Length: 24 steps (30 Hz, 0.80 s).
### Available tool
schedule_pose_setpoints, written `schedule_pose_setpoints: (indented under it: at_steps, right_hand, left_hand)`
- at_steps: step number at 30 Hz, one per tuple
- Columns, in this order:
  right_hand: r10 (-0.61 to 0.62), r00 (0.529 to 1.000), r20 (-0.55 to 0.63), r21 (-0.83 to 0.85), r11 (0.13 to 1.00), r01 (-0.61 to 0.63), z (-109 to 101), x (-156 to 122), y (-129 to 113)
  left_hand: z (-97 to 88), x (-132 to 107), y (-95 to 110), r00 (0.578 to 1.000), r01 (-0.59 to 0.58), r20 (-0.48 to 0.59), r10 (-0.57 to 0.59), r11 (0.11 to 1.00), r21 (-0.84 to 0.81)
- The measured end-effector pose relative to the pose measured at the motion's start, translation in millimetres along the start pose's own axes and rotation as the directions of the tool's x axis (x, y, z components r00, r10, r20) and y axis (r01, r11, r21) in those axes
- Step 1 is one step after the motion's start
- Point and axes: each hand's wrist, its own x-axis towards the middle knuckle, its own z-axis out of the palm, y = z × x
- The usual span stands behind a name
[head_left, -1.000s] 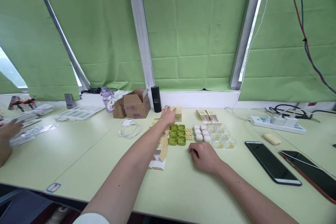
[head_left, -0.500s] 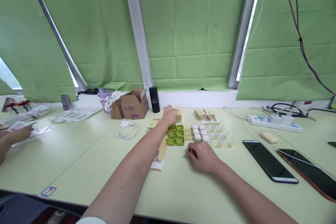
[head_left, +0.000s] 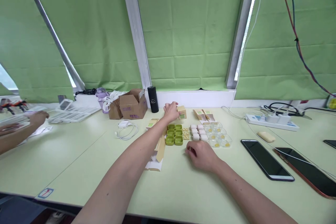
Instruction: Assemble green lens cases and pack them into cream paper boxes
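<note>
My left hand [head_left: 171, 111] reaches to the back of the table, its fingers closed on a small tan cardboard box [head_left: 182, 113] with a green label, which tilts. Below it stand several green square cups [head_left: 174, 135] in two columns. Beside them lie small yellow pieces [head_left: 186, 133], then white-and-pink rounded blocks [head_left: 198, 133], then clear domed shells [head_left: 217, 134] with yellow centres. My right hand [head_left: 201, 154] rests on the table in front of these, fingers curled in, with nothing seen in them. Flattened card packaging [head_left: 159, 149] lies partly under my left forearm.
Two opened card packs [head_left: 204, 115] lie at the back. A black bottle [head_left: 153, 99], a brown carton [head_left: 133, 105] and a white cable [head_left: 126, 130] are to the left. Phones [head_left: 267, 159] and a power strip [head_left: 272, 121] lie right. Another person's hand [head_left: 38, 119] is far left.
The small cardboard box in my left hand has shifted slightly right and tilted. My right hand stays in place. The other person's hand at far left has moved up and right.
</note>
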Motion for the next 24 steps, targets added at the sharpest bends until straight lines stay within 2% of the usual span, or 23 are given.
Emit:
schedule_pose_setpoints:
  at_steps: [2, 4, 7, 9, 10, 12, 16, 20, 24]
  right_hand:
    - [-0.039, 0.995, -0.092, 0.019, 0.999, 0.041, -1.8, 0.4, 4.5]
    - [-0.088, 0.967, -0.239, 0.041, 0.994, 0.101, -5.7, 0.9, 8.5]
    - [-0.145, 0.866, -0.479, 0.073, 0.976, 0.204, -16.1, 1.7, 12.4]
    - [-0.145, 0.805, -0.575, 0.092, 0.966, 0.241, -24.9, 1.4, 14.5]
    - [-0.137, 0.794, -0.592, 0.103, 0.965, 0.243, -29.2, 0.8, 15.9]
    - [-0.108, 0.815, -0.570, 0.131, 0.967, 0.219, -36.2, -1.7, 20.2]
    - [-0.115, 0.860, -0.498, 0.111, 0.975, 0.194, -40.6, -10.4, 31.4]
    - [-0.184, 0.891, -0.416, 0.052, 0.973, 0.226, -38.0, -17.9, 36.2]
    - [-0.211, 0.926, -0.314, 0.038, 0.971, 0.234, -35.9, -19.9, 35.3]
  left_hand:
    - [-6.9, -5.1, 8.3, 1.000, -0.020, 0.001, 0.020, 0.993, -0.112]
    - [-14.8, -16.3, 16.2, 0.999, -0.038, 0.008, 0.040, 0.975, -0.220]
    - [-26.5, -46.9, 25.6, 0.997, -0.066, 0.025, 0.079, 0.941, -0.333]
    - [-32.5, -74.8, 29.8, 0.990, -0.093, 0.052, 0.131, 0.885, -0.456]
    - [-34.5, -89.6, 31.3, 0.983, -0.101, 0.078, 0.163, 0.852, -0.515]
    - [-35.3, -118.3, 33.1, 0.975, -0.091, 0.121, 0.186, 0.831, -0.548]
    - [-25.2, -158.7, 33.1, 0.967, -0.071, 0.179, 0.181, 0.867, -0.493]
    - [-10.4, -174.5, 30.2, 0.954, -0.132, 0.198, 0.225, 0.909, -0.396]
    - [-2.6, -181.0, 26.5, 0.943, -0.162, 0.213, 0.256, 0.912, -0.378]
